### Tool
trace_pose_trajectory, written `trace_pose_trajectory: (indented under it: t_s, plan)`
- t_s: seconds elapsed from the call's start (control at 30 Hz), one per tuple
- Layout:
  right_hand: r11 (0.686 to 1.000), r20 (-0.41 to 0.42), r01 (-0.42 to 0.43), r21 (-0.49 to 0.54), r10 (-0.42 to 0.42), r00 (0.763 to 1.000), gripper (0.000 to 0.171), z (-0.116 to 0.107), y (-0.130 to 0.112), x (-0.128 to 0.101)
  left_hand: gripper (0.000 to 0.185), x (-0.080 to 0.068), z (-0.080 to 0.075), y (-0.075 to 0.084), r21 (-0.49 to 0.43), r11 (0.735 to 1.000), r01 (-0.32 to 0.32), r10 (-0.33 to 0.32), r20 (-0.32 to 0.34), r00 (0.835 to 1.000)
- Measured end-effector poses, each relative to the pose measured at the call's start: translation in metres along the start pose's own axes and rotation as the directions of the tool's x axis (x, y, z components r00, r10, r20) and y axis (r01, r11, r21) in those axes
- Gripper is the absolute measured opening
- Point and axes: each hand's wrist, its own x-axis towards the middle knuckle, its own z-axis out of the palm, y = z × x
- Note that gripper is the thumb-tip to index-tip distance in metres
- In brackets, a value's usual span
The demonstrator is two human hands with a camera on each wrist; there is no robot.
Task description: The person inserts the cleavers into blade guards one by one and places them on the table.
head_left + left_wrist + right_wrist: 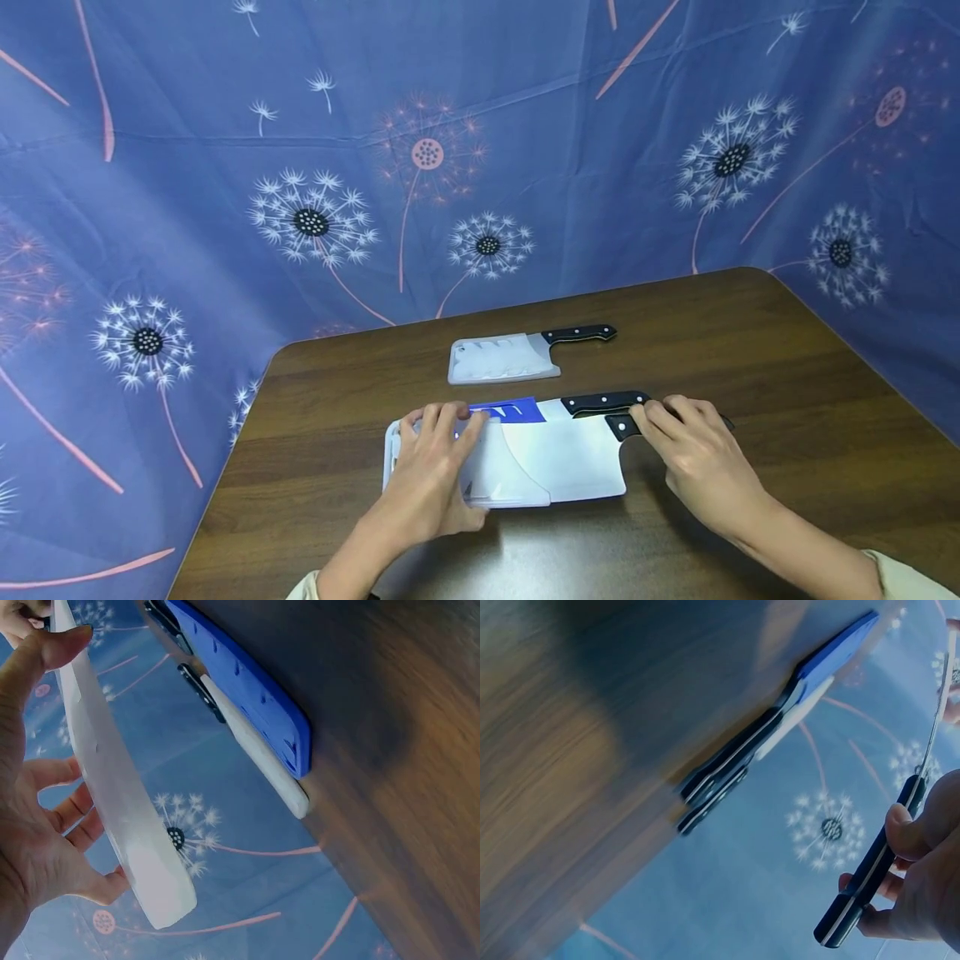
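Note:
A broad cleaver is held up above the table, its bare steel showing on the right and a translucent white blade guard over the left part of the blade. My left hand holds the guard, thumb along one edge and fingers at the other. In the right wrist view my right hand grips the cleaver's black riveted handle. Behind it in the head view, partly covered, lies a knife with a blue guard and black handle.
Farther back on the brown wooden table lies a smaller cleaver in a white guard, its handle pointing right. A blue cloth with dandelion prints hangs behind the table's back edge.

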Motion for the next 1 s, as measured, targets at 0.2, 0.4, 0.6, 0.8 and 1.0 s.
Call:
trace_pose_trajectory:
  t_s: [0.2, 0.4, 0.6, 0.8, 1.0]
  plan:
    - [0.999, -0.033, 0.018, 0.048, -0.017, 0.999, 0.054, 0.012, -0.017, 0.011, 0.109, 0.007, 0.003, 0.012, -0.014, 1.0, -0.001, 0.002, 0.018, 1.0]
    - [0.997, -0.067, 0.041, 0.059, -0.038, 0.997, 0.049, 0.023, -0.031, 0.022, 0.107, 0.012, 0.005, 0.021, -0.008, 1.0, -0.005, 0.005, 0.009, 1.0]
    - [0.998, -0.045, 0.026, 0.056, -0.024, 0.999, 0.053, 0.023, -0.037, 0.028, 0.108, 0.013, 0.005, 0.022, 0.0, 1.0, 0.015, -0.015, 0.019, 1.0]
    - [1.0, 0.004, 0.009, 0.017, -0.009, 1.0, 0.048, 0.024, -0.04, 0.033, 0.108, 0.012, 0.006, 0.021, -0.014, 0.999, 0.039, -0.038, 0.033, 0.999]
    - [0.999, 0.045, -0.016, 0.032, 0.014, 0.999, 0.05, 0.024, -0.039, 0.026, 0.111, 0.01, 0.006, 0.024, 0.0, 0.999, 0.036, -0.036, 0.074, 0.997]
